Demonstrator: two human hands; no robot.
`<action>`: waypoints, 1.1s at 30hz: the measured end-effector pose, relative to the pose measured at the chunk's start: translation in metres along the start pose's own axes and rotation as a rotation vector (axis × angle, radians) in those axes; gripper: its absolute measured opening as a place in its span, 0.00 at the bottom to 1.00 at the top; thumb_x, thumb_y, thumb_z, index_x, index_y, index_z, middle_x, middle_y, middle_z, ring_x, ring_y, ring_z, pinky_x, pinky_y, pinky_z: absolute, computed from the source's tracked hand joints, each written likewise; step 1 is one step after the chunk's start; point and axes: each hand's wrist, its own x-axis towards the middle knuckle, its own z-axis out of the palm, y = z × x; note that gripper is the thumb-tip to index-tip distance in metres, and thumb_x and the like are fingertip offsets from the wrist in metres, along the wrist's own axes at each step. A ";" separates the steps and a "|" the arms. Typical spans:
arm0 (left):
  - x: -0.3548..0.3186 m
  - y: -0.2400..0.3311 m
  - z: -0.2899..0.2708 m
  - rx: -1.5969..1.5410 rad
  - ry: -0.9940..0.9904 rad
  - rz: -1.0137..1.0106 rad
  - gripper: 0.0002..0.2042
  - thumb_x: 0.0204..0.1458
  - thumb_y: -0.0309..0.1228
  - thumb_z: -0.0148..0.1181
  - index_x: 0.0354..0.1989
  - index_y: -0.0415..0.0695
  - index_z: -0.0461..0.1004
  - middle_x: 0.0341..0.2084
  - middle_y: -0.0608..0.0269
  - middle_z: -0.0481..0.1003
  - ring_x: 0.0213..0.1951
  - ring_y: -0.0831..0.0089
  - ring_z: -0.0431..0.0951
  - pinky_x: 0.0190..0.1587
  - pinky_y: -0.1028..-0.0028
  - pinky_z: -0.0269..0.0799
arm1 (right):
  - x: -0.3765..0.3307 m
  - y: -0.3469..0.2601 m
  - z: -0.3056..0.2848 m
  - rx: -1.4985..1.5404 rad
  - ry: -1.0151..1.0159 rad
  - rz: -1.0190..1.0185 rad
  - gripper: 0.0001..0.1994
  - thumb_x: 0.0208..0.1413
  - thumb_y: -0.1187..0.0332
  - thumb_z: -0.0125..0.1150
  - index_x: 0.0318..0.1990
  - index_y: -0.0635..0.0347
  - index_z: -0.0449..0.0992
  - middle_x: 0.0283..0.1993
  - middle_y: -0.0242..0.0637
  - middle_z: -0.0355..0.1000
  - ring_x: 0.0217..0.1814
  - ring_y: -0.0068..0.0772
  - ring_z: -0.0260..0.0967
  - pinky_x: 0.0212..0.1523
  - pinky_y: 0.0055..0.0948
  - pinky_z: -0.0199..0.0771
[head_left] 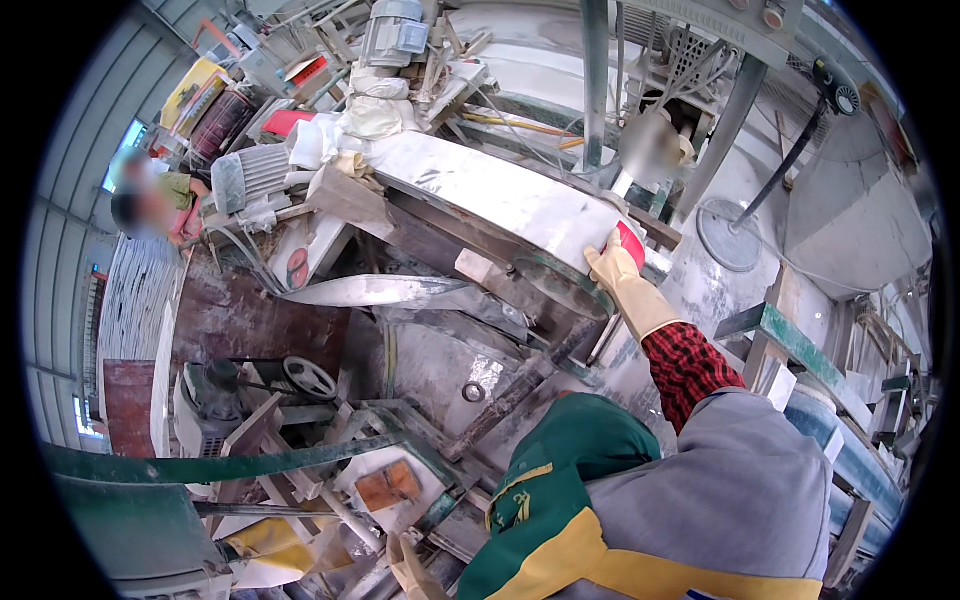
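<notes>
My right hand (618, 272), in a cream rubber glove, is closed on a smooth red piece (630, 245) whose full shape is hidden by the glove. It is at the right end of a long, pale, dust-covered band (500, 190) that resembles a machine belt. The red piece lies right against the band's end; whether they touch cannot be made out. Low in the picture, my left hand (408, 566), also gloved, hangs beside the frame parts. Its fingers are mostly out of sight.
Under the band lie dusty boards and a metal trough (380, 290). A handwheel (310, 379) and an orange-brown block (389, 485) are at lower left. A fan with a round base (728, 235) stands right, near a green rail (800, 345). Another person (183, 205) is at far left.
</notes>
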 end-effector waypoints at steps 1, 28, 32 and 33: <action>0.001 -0.010 -0.002 -0.023 0.038 0.007 0.19 0.60 0.35 0.52 0.56 0.36 0.68 0.52 0.46 0.70 0.49 0.60 0.73 0.50 0.69 0.70 | 0.001 0.001 -0.001 0.122 -0.051 0.175 0.43 0.56 0.56 0.54 0.70 0.63 0.36 0.21 0.42 0.73 0.16 0.38 0.71 0.16 0.35 0.70; -0.130 -0.229 -0.125 0.976 1.084 -0.740 0.30 0.55 0.53 0.50 0.56 0.40 0.68 0.52 0.45 0.70 0.49 0.48 0.72 0.47 0.53 0.70 | -0.091 -0.167 0.140 -0.002 -1.206 0.316 0.27 0.53 0.64 0.57 0.62 0.58 0.66 0.34 0.45 0.78 0.29 0.35 0.76 0.31 0.33 0.77; -0.124 -0.263 -0.113 1.055 1.141 -0.635 0.27 0.56 0.49 0.52 0.56 0.40 0.69 0.51 0.44 0.70 0.50 0.46 0.72 0.47 0.50 0.69 | -0.085 -0.143 0.151 -0.200 -1.223 -0.018 0.23 0.54 0.61 0.53 0.58 0.55 0.70 0.41 0.39 0.78 0.39 0.35 0.76 0.43 0.33 0.76; -0.120 -0.269 -0.112 1.041 1.143 -0.610 0.27 0.56 0.49 0.52 0.56 0.40 0.68 0.52 0.43 0.70 0.51 0.46 0.71 0.49 0.50 0.68 | -0.083 -0.143 0.149 -0.200 -1.239 -0.001 0.23 0.54 0.61 0.53 0.58 0.55 0.70 0.42 0.39 0.78 0.39 0.34 0.76 0.43 0.33 0.76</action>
